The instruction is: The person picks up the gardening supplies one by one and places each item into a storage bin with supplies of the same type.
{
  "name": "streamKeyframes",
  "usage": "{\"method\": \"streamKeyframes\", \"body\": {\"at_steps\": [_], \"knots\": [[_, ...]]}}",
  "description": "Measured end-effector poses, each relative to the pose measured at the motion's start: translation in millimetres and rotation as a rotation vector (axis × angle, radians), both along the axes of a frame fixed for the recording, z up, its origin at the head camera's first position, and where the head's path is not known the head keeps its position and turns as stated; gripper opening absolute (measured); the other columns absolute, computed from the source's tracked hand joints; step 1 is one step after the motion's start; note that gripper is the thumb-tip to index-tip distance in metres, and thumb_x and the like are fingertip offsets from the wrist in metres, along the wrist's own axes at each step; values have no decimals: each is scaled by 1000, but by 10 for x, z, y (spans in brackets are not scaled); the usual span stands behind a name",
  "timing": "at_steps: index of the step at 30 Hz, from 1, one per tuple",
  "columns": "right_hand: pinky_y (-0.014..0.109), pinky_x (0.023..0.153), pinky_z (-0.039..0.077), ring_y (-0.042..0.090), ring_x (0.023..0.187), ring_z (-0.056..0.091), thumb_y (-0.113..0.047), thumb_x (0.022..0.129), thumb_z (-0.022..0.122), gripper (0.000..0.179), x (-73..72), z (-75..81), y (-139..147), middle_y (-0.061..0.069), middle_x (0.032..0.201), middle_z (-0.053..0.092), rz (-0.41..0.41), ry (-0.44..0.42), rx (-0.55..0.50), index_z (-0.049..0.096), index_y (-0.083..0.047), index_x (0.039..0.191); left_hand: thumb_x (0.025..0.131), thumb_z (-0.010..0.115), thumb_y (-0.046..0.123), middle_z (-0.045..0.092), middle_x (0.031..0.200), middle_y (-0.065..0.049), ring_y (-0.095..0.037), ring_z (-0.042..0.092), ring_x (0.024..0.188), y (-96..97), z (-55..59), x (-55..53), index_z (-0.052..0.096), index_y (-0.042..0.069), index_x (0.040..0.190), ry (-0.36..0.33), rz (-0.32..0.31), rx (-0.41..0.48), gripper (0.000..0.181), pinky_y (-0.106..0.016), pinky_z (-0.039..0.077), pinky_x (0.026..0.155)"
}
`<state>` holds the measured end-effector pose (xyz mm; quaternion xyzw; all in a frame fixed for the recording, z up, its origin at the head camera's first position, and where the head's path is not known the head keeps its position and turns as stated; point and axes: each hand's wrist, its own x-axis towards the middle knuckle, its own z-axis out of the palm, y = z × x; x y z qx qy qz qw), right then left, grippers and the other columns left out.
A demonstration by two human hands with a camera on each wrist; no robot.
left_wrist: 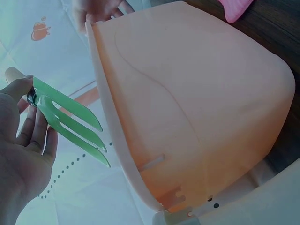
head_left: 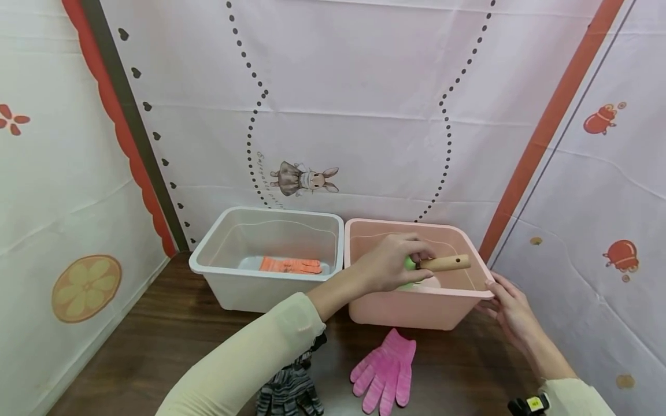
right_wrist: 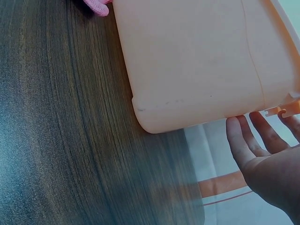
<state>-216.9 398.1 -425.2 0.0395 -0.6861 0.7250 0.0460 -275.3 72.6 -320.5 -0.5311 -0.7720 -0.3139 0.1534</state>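
Observation:
My left hand [head_left: 390,264] grips a small garden fork above the pink bin [head_left: 406,309]; its wooden handle [head_left: 446,264] points to the right. The left wrist view shows the fork's green tines [left_wrist: 75,115] outside the fingers, beside the bin's rim. At the bin's right front corner, my right hand [head_left: 512,309] holds the rim. In the right wrist view, fingertips [right_wrist: 234,125] touch the bin's side just under the rim. Something pale lies inside the pink bin, mostly hidden by my left hand.
Left of the pink bin stands a whitish bin [head_left: 260,274] with an orange glove [head_left: 291,265] inside. A pink glove [head_left: 387,370] and a grey-black striped glove [head_left: 291,390], partly under my left sleeve, lie on the dark wooden table [head_left: 130,358]. Printed cloth walls surround it.

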Motion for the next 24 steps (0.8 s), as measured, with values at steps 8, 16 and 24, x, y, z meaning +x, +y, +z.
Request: {"method": "streamKeyframes", "body": {"at_steps": [8,16,24], "knots": [[30,83,64,6,100,72,-22,114,49,29,-12,22,-3,-17,118,71,-12,-17,3,56,-24,142,95,84,20,69,103,3,-2,62,91,7,-21,-70,77,10,118,-18,11,0,26,-8,48,83],[29,83,64,6,100,72,-20,114,49,28,-17,12,1,-16,119,71,2,4,-10,57,-25,140,95,83,19,67,102,3,-3,61,91,42,-59,-131,77,11,117,-13,20,9,24,-11,49,84],[29,82,64,6,99,72,-20,114,50,26,4,10,-14,-16,118,71,-10,2,-21,60,-27,137,94,84,17,69,100,3,-4,62,92,61,-156,-226,77,10,116,-27,33,1,24,-11,50,85]]}}
